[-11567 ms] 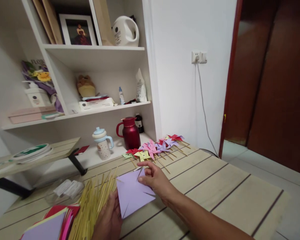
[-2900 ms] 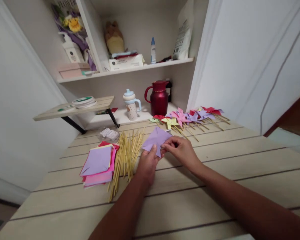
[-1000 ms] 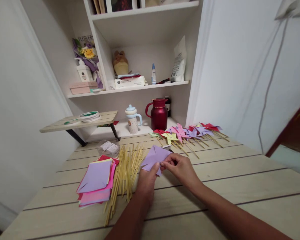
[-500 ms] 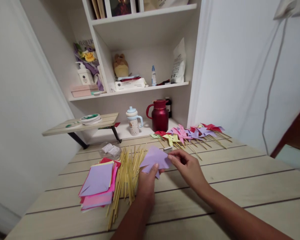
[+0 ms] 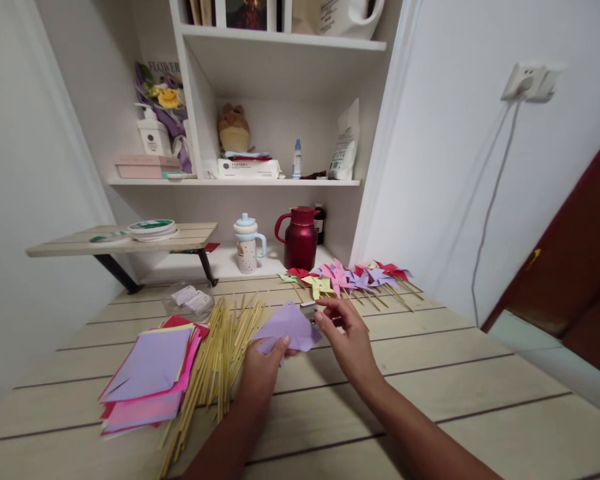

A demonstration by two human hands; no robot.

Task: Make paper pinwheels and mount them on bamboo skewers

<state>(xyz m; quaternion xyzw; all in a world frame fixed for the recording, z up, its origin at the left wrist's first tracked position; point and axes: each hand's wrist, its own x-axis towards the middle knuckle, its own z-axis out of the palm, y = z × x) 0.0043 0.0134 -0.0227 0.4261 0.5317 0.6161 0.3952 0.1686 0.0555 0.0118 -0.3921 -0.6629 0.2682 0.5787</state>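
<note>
My left hand point(image 5: 265, 360) pinches a light purple sheet of paper point(image 5: 286, 327) with cut flaps, thumb on top. Just right of the sheet, my right hand point(image 5: 347, 337) is raised with curled fingers, thumb and index tips slightly apart. Those tips are at the right end of a small pale box point(image 5: 309, 308) behind the paper; whether they touch it I cannot tell. Left of my hands lies a loose bundle of thin yellow sticks point(image 5: 225, 353). Beyond it rests a stack of coloured paper squares point(image 5: 153, 367), purple on top.
Finished paper pinwheels point(image 5: 335, 277) on sticks lie at the table's back right. A red jug point(image 5: 301, 240) and a speckled cup point(image 5: 247, 250) stand behind. A clear packet point(image 5: 190, 300) lies near a small raised shelf point(image 5: 195, 235) holding tape rolls point(image 5: 153, 230).
My right hand has let go of the purple paper's corner and moved to the small box, its fingertips parting. My left hand still holds the paper. The view has swung right.
</note>
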